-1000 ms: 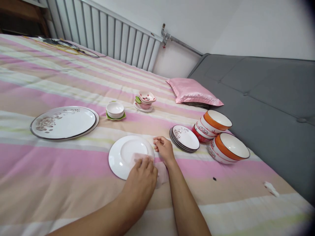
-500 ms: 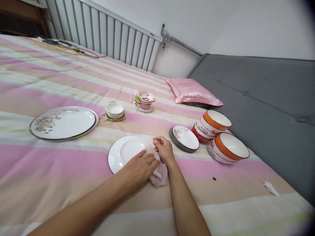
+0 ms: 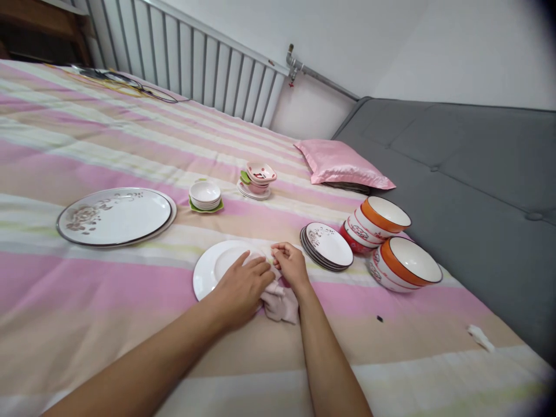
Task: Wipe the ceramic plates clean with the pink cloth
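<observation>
A white round plate (image 3: 207, 269) lies on the striped bedspread in front of me, its right part covered by my hands and a cloth. My left hand (image 3: 244, 285) rests over the plate, fingers bent a little, holding a pale pink cloth (image 3: 281, 304) against its surface. Loose folds of the cloth hang past the near right rim. At the right rim, my right hand (image 3: 290, 266) has its fingers curled in a pinch on the plate's edge; the exact contact is partly hidden by the cloth.
Right of the plate are stacked small plates (image 3: 330, 246) and orange-rimmed bowls (image 3: 414, 260). Oval platters (image 3: 117, 217) lie left. Beyond stand small white bowls (image 3: 205, 191) and pink dishes (image 3: 260, 172). A pink pillow (image 3: 343, 162) lies by the grey headboard (image 3: 460, 156).
My left hand has slid slightly left and back across the plate with the cloth, whose hanging folds have shifted. My right hand stays at the rim.
</observation>
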### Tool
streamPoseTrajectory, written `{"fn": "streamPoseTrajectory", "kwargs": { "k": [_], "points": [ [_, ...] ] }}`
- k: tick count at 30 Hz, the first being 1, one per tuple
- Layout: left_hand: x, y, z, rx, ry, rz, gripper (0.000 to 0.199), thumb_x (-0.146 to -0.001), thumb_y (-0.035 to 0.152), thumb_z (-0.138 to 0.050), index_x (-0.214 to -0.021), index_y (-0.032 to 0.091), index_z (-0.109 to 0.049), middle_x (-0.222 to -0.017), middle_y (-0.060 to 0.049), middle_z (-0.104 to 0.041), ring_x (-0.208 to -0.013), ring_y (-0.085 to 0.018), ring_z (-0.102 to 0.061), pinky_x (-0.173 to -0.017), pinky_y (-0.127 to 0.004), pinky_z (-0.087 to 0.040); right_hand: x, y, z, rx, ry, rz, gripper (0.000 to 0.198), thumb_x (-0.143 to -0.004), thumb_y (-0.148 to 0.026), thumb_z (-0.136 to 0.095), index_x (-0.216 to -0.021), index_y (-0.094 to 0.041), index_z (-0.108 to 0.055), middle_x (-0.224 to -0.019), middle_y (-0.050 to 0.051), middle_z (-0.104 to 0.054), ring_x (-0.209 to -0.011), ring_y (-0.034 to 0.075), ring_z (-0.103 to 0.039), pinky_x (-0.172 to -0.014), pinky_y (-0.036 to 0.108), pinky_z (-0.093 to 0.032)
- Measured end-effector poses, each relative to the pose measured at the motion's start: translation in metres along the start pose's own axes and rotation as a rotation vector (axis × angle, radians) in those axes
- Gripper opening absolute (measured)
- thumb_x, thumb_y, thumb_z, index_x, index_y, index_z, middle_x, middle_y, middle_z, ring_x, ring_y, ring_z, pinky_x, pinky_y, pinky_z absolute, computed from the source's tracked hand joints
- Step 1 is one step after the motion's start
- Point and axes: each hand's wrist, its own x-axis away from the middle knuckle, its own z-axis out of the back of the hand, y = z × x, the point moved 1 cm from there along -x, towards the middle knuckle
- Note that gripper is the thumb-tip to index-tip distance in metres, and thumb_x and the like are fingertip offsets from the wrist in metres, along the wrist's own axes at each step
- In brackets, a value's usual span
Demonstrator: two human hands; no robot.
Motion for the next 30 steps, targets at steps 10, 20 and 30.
{"fn": "streamPoseTrajectory", "kwargs": {
  "k": [10, 20, 30],
  "points": [
    [-0.005, -0.016, 0.007, -0.055, 0.054, 0.139, 0.034, -0.077, 0.017, -0.050, -0.111, 0.021, -0.056, -0.115, -0.008, -0.061, -0.116, -0.023, -0.049, -0.105, -0.047, -0.026, 0.002, -0.004, 0.001, 0.022, -0.018, -0.011, 0.020, -0.069, -0.032, -0.056, -0.082, -0.018, -0.063, -0.066, 0.000, -0.062, -0.050, 0.011, -0.054, -0.048, 0.023, -0.045],
    [-0.003, -0.031, 0.016, -0.157, 0.074, 0.383, 0.032, -0.080, 0.024, -0.045, -0.108, 0.018, -0.058, -0.110, -0.011, -0.064, -0.109, -0.027, -0.055, -0.101, -0.048, -0.028, 0.002, -0.001, 0.000, 0.000, -0.002, 0.023, 0.020, -0.069, -0.031, -0.058, -0.081, -0.017, -0.065, -0.072, 0.002, -0.064, -0.062, 0.013, -0.057, -0.060, 0.025, -0.047],
    [0.007, -0.020, 0.042, -0.317, -0.092, 0.565, 0.031, -0.078, 0.010, -0.036, -0.091, 0.004, -0.063, -0.083, -0.021, -0.068, -0.081, -0.030, -0.065, -0.073, -0.039, -0.045, 0.005, -0.006, -0.003, -0.033, 0.001, -0.030, 0.020, -0.069, -0.030, -0.057, -0.082, -0.015, -0.062, -0.066, -0.001, -0.059, -0.052, 0.009, -0.052, -0.047, 0.020, -0.044]
  ]
}}
